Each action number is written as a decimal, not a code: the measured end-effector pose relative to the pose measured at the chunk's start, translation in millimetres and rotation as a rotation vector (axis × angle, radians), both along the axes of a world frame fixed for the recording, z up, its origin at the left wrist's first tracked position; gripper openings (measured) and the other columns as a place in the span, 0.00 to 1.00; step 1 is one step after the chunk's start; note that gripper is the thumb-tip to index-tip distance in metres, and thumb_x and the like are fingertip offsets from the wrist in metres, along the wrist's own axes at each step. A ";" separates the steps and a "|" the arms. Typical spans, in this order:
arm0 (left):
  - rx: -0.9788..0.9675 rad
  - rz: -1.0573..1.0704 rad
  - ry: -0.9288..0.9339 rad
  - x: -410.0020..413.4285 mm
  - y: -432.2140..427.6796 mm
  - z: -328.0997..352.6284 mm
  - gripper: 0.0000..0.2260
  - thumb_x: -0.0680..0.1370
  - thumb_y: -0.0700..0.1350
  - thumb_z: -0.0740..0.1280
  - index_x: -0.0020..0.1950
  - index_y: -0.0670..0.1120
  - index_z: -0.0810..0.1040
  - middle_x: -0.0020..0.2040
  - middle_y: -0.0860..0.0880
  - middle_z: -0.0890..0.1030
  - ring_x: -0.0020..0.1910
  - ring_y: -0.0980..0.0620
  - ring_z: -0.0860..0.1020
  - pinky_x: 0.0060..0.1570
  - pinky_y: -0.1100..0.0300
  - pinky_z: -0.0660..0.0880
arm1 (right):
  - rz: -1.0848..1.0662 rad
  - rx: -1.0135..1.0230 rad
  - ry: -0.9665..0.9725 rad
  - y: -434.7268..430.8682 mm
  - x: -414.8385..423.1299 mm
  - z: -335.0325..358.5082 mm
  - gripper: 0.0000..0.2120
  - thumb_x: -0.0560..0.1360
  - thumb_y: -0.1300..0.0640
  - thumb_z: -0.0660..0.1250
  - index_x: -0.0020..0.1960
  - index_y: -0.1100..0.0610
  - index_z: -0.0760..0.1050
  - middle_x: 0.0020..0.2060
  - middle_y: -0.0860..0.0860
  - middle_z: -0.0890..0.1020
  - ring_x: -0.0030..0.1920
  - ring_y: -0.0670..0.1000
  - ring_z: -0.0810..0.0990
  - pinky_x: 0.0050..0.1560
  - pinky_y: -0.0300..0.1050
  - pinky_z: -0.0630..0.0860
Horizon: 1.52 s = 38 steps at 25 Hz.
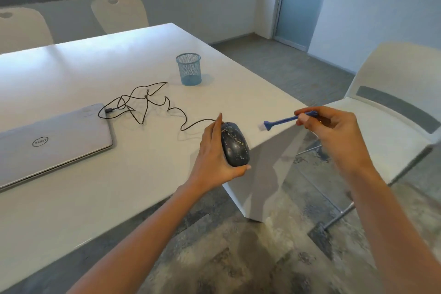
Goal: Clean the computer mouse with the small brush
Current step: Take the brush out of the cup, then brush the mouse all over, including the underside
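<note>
Black mouse (235, 148), dust-streaked, gripped by sides in left hand (214, 153), lifted near table (71, 210) right edge. Right hand (334, 131) pinches brush (284, 122) handle, bristles apart from mouse. Likely light, rigid, slick shell; cord (143, 107) may tug.

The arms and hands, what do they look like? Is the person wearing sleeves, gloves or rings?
Both arms are bare, with no sleeves in view up to the picture's edge. The left hand and the right hand wear no gloves, and no watch or bracelet shows on either wrist. The fingernails look pale and neatly shaped. No ring can be made out, though some fingers are partly hidden.
</note>
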State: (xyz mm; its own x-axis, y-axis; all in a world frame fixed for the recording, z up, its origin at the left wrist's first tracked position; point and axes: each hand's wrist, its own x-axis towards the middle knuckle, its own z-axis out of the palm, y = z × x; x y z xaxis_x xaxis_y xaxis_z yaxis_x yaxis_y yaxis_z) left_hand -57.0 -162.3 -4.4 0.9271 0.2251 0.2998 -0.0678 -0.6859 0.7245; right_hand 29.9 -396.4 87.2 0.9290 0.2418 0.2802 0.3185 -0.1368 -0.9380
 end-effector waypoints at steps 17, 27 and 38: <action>-0.042 -0.015 0.008 -15.5 -80.9 -26.5 0.60 0.62 0.60 0.81 0.80 0.56 0.41 0.74 0.49 0.61 0.75 0.48 0.63 0.72 0.42 0.67 | -0.223 -0.017 0.045 -55.0 -81.7 -68.4 0.06 0.78 0.54 0.69 0.46 0.45 0.83 0.33 0.38 0.84 0.32 0.39 0.79 0.32 0.30 0.72; -0.024 0.010 0.011 -18.5 -91.2 -30.6 0.60 0.62 0.59 0.81 0.81 0.54 0.43 0.74 0.48 0.62 0.74 0.49 0.63 0.71 0.52 0.65 | -0.105 -0.002 0.048 -47.2 -92.5 -68.6 0.05 0.78 0.54 0.70 0.47 0.46 0.83 0.41 0.47 0.87 0.47 0.52 0.85 0.50 0.49 0.83; -0.007 0.031 0.028 -20.5 -88.1 -31.6 0.61 0.62 0.59 0.81 0.80 0.58 0.40 0.75 0.50 0.60 0.73 0.50 0.62 0.71 0.52 0.63 | -0.221 -0.021 0.044 -55.0 -65.0 -65.7 0.06 0.78 0.51 0.68 0.44 0.43 0.81 0.38 0.49 0.86 0.39 0.46 0.83 0.41 0.45 0.81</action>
